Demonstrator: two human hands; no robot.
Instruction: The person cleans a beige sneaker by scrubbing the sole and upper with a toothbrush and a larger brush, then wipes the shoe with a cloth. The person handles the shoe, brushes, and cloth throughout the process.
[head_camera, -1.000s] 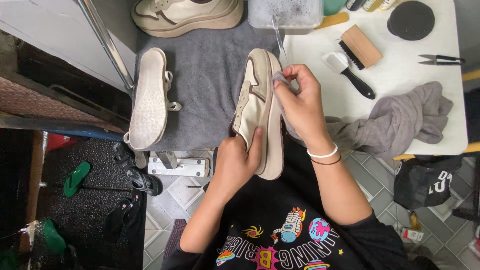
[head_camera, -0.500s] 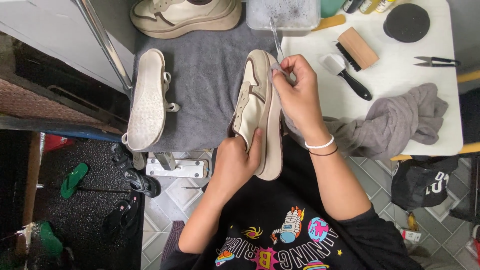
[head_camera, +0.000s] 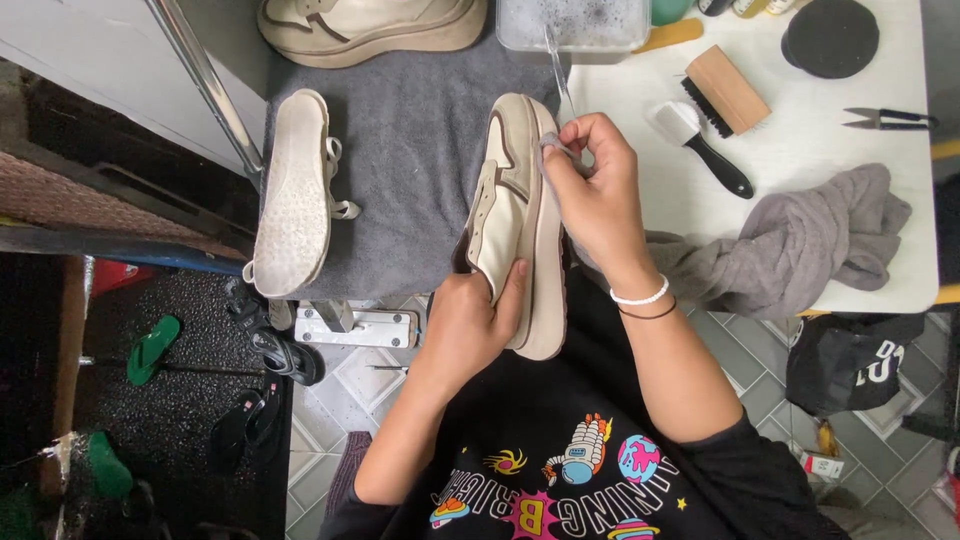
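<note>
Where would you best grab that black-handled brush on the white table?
Likely by the black handle of the brush, coming from above. It lies flat on the table, handle slanting toward the grey cloth, with bare tabletop on both sides for fingers.

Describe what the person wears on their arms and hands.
Both hands are bare, with no gloves. The right hand has two thin bands at the wrist: a white beaded bracelet and a dark cord. The left hand has nothing on its wrist. Forearms are uncovered; black T-shirt sleeves end near the elbows.
</note>
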